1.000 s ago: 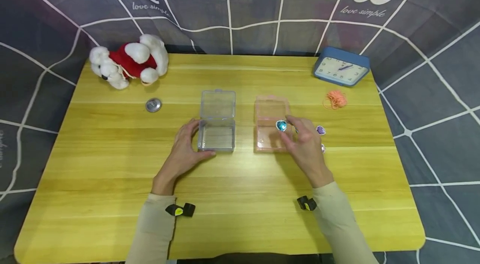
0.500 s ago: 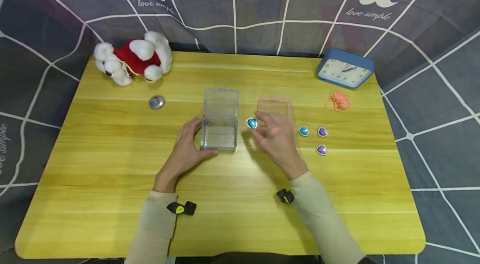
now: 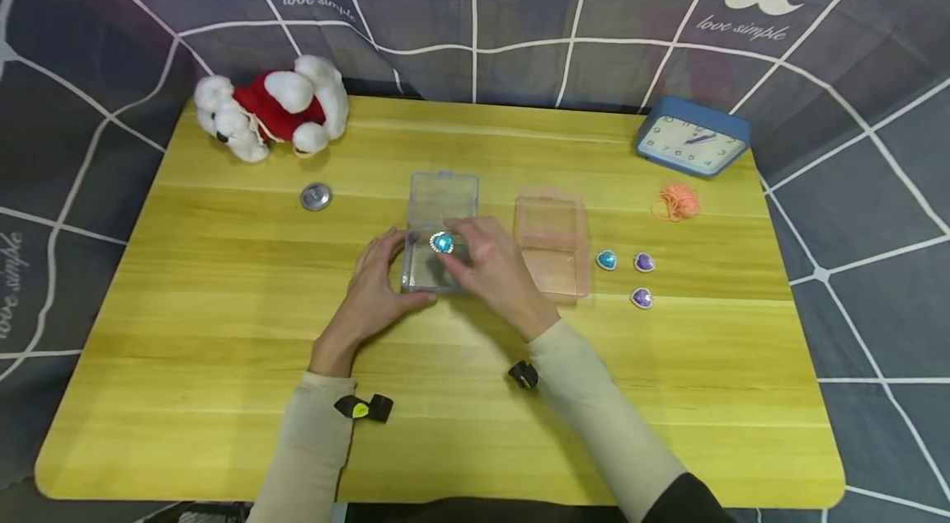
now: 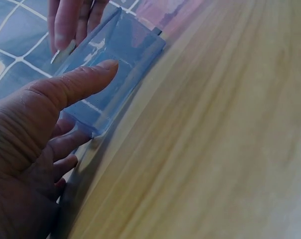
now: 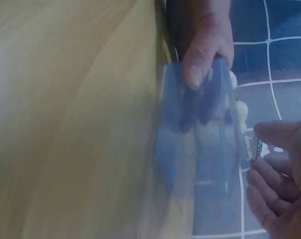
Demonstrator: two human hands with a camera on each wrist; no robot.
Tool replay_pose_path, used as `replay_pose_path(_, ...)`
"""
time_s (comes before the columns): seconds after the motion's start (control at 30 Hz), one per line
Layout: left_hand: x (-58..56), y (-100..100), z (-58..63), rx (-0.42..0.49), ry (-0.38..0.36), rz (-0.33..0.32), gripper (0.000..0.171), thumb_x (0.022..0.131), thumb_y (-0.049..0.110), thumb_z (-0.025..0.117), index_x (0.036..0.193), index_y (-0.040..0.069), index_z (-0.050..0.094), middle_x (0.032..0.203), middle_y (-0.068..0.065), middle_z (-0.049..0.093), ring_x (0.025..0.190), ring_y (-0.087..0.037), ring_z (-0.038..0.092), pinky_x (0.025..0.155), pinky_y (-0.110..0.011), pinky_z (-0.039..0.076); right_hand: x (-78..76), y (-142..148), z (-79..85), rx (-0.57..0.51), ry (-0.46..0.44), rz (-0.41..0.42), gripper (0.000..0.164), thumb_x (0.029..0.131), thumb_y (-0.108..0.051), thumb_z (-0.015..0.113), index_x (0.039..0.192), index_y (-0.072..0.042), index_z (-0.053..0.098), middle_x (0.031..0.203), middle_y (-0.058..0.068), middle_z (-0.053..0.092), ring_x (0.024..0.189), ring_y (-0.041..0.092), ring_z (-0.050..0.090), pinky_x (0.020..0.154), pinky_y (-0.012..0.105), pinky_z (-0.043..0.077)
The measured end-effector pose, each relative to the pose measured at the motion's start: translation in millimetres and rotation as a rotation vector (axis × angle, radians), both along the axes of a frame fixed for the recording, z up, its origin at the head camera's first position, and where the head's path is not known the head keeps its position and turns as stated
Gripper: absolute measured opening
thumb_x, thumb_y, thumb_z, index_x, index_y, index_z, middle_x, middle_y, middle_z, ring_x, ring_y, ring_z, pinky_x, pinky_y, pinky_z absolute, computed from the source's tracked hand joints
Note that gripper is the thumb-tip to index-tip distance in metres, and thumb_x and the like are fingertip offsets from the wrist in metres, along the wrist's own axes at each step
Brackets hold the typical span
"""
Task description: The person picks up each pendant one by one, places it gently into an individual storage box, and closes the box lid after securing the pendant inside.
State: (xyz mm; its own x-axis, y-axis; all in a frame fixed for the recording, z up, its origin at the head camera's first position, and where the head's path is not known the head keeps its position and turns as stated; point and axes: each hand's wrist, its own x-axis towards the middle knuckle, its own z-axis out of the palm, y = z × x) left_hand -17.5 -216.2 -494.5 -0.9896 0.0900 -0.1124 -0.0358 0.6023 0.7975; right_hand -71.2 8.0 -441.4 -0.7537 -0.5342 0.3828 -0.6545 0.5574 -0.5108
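In the head view my left hand (image 3: 371, 288) holds the left side of a clear plastic box (image 3: 428, 271), whose hinged lid (image 3: 444, 197) is tipped back. The left wrist view shows the thumb (image 4: 85, 82) along the box's front wall, with other fingers at its side. My right hand (image 3: 493, 267) pinches a blue heart-shaped gem (image 3: 441, 242) with a silvery beaded rim above the box's compartment. From the right wrist the gem (image 5: 258, 148) appears edge-on between thumb and fingertips, apart from the box wall (image 5: 197, 144).
Right of the clear box stands an opened pink plastic box (image 3: 552, 267). Beyond it lie another blue gem (image 3: 606, 260) and two purple gems (image 3: 644, 262). Orange yarn (image 3: 679, 201), a blue clock (image 3: 693, 137), a plush toy (image 3: 275, 110) and a round metal tin (image 3: 315, 196) sit farther back.
My right hand has carried the blue gem leftward from over the pink box to over the clear box. My left hand stays on the clear box.
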Motion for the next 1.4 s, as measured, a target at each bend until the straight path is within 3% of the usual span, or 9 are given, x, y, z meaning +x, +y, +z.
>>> replay_pose_path(0.4, 0.2, -1, 0.9, -0.008, -0.001, 0.006, 0.109, 0.076, 0.044, 0.094, 0.164, 0.02, 0.034, 0.169, -0.014, 0.037, 0.16, -0.041, 0.015, 0.127, -0.069, 0.008, -0.7, -23, -8.5, 0.045, -0.126, 0.028, 0.048, 0.09, -0.017, 0.086, 0.131, 0.001, 0.069, 0.124, 0.016, 0.073, 0.111, 0.029, 0.068, 0.095, 0.04, 0.06)
replay_pose_path(0.57, -0.6, 0, -1.0, 0.003, 0.0, -0.001, 0.108, 0.076, 0.043, 0.094, 0.164, 0.021, 0.034, 0.168, -0.014, 0.039, 0.161, -0.038, 0.015, 0.127, -0.068, 0.007, 0.3, -28, -14.0, 0.06, -0.103, 0.043, 0.046, 0.089, -0.017, 0.087, 0.128, 0.001, 0.071, 0.123, 0.015, 0.074, 0.11, 0.029, 0.068, 0.097, 0.04, 0.058)
replay_pose_path(0.83, -0.8, 1, -0.4, 0.002, 0.007, -0.003, 0.107, 0.077, 0.043, 0.093, 0.164, 0.022, 0.034, 0.166, -0.013, 0.043, 0.161, -0.036, 0.015, 0.128, -0.067, 0.007, 1.9, -34, -20.1, 0.115, -0.075, 0.025, 0.048, 0.09, -0.02, 0.086, 0.13, 0.001, 0.07, 0.125, 0.015, 0.074, 0.12, 0.032, 0.067, 0.114, 0.044, 0.049)
replay_pose_path(1.4, -2.5, 1, 0.3, 0.008, 0.023, 0.005, 0.104, 0.077, 0.039, 0.095, 0.162, 0.021, 0.038, 0.164, -0.012, 0.046, 0.161, -0.033, 0.017, 0.129, -0.064, 0.008, 1.1, -40, -17.1, 0.14, -0.138, -0.02, 0.045, 0.087, -0.019, 0.088, 0.125, 0.0, 0.073, 0.12, 0.013, 0.077, 0.116, 0.029, 0.069, 0.113, 0.041, 0.049)
